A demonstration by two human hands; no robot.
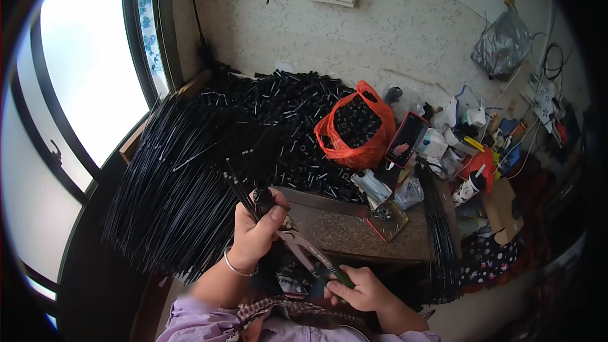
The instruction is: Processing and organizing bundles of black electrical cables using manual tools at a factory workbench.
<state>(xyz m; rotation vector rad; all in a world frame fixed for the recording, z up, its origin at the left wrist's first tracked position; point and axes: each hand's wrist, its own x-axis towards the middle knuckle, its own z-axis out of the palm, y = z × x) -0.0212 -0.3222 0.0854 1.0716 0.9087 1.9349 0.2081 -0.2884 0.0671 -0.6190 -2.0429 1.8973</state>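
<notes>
Green plier handle partly behind fingers

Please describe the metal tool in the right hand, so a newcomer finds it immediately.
Start at the worktable. By its near edge, the right hand holds the metal tool, slanting toward the left hand. Its silvery arms and green handle distinguish it from the black rods.

From my remote seat I count one left hand, one right hand, one pair of pliers, one bracelet, one phone, one tumbler, one hanging grey bag. Black rods and short black parts I can't number.
</notes>
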